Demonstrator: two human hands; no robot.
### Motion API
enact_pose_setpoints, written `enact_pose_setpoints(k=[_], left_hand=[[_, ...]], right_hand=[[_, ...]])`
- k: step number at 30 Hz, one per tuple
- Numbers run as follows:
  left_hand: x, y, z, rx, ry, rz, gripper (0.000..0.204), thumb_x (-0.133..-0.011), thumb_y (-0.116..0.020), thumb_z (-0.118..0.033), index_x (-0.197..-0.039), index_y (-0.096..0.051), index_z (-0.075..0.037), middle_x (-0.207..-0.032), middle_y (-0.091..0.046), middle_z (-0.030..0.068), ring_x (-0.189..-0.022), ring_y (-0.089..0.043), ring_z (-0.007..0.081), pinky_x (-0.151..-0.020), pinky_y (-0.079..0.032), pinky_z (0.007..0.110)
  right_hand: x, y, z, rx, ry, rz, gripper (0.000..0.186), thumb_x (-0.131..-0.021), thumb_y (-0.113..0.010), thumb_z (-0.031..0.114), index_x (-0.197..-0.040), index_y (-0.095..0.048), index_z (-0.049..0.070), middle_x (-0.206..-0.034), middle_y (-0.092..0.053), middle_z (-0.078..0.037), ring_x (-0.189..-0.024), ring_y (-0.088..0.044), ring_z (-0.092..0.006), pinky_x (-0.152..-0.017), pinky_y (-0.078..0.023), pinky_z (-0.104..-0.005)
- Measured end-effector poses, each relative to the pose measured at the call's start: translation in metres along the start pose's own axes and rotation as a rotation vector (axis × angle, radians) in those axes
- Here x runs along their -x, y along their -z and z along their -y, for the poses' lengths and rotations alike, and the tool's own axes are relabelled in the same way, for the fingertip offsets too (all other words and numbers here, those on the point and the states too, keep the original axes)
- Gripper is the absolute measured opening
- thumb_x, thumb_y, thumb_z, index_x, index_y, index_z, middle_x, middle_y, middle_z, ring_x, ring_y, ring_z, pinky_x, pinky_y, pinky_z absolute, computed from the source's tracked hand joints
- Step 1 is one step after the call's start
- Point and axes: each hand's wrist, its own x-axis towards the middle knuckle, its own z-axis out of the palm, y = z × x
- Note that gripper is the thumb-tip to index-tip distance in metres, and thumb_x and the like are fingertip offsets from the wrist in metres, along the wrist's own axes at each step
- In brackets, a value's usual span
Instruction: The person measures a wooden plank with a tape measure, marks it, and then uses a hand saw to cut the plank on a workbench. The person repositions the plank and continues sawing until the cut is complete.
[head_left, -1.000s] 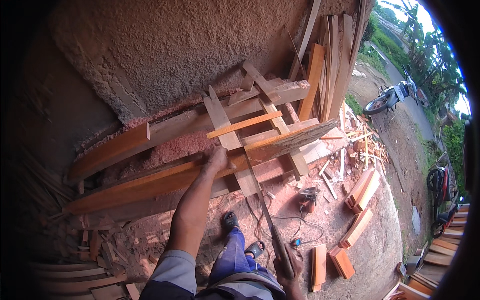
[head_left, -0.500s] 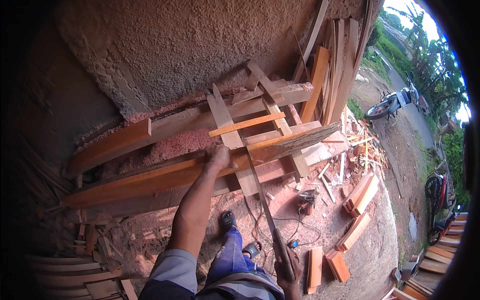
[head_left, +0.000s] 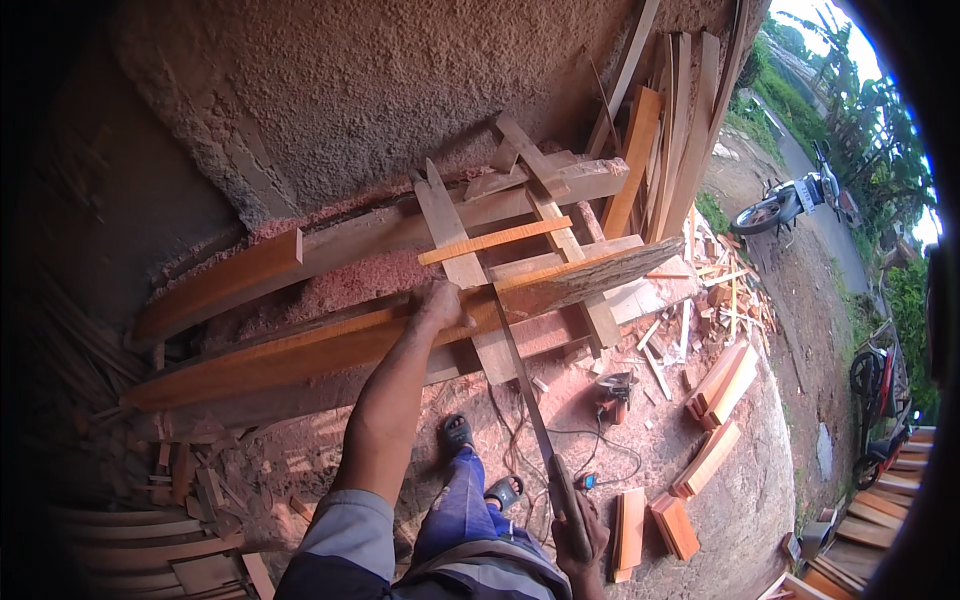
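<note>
A hand saw point(head_left: 518, 362) runs from a long orange board point(head_left: 370, 340) down to my right hand point(head_left: 580, 532), which is wrapped round its handle. The far end of the blade meets the board just right of my left hand point(head_left: 440, 303). That hand grips the board's top edge, its fingertips partly hidden. The board rests at a slant over a pale crosspiece point(head_left: 497, 358) and timber beams. A thin orange strip point(head_left: 490, 240) lies across two crosspieces just beyond.
Upright planks point(head_left: 680, 130) lean on a rough wall point(head_left: 350, 90). Wood offcuts point(head_left: 735, 290), orange block stacks point(head_left: 675, 525), a power tool point(head_left: 615, 390) and cables cover the ground around my sandalled feet. Two motorcycles point(head_left: 785, 200) are parked on the right, beside a path.
The view has shifted very slightly. My hands, the saw and the board stay in nearly the same places.
</note>
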Motion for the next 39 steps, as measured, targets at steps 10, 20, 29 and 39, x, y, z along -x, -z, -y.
enact_pose_setpoints(k=[10, 20, 29, 39], left_hand=[[0.019, -0.005, -0.005, 0.008, -0.054, -0.125, 0.068, -0.065, -0.092, -0.052, -0.118, -0.076, -0.011, -0.120, -0.075, 0.0136, -0.111, -0.072, 0.0321, -0.093, -0.058, 0.047], [0.030, -0.027, -0.009, -0.046, -0.041, -0.233, 0.062, -0.069, -0.089, -0.053, -0.114, -0.078, -0.012, -0.116, -0.075, 0.0154, -0.113, -0.071, 0.0337, -0.096, -0.057, 0.047], [-0.006, -0.003, 0.001, -0.040, 0.012, 0.018, 0.078, -0.062, -0.093, -0.054, -0.125, -0.072, -0.012, -0.122, -0.073, 0.0179, -0.119, -0.068, 0.0359, -0.100, -0.054, 0.047], [0.031, -0.010, -0.012, -0.003, -0.008, -0.080, 0.064, -0.064, -0.094, -0.046, -0.113, -0.077, -0.010, -0.121, -0.073, 0.0183, -0.115, -0.070, 0.0361, -0.097, -0.057, 0.046]], right_hand=[[-0.132, -0.080, -0.030, -0.180, 0.028, -0.013, 0.054, -0.091, -0.072, 0.008, -0.143, -0.059, 0.002, -0.124, -0.072, -0.018, -0.104, -0.073, -0.0204, -0.088, -0.056, -0.0334], [-0.179, -0.103, -0.017, -0.180, 0.016, -0.033, 0.056, -0.090, -0.073, 0.014, -0.144, -0.059, 0.010, -0.105, -0.073, -0.021, -0.076, -0.074, -0.0346, -0.071, -0.056, -0.0361], [-0.009, -0.012, -0.014, 0.094, 0.024, 0.032, 0.061, -0.087, -0.076, 0.012, -0.144, -0.057, 0.002, -0.129, -0.070, -0.021, -0.115, -0.071, -0.0340, -0.094, -0.057, -0.0382], [-0.212, -0.125, -0.028, -0.200, 0.103, -0.052, 0.059, -0.089, -0.073, 0.015, -0.145, -0.057, 0.010, -0.102, -0.071, -0.025, -0.090, -0.075, -0.0377, -0.075, -0.057, -0.0415]])
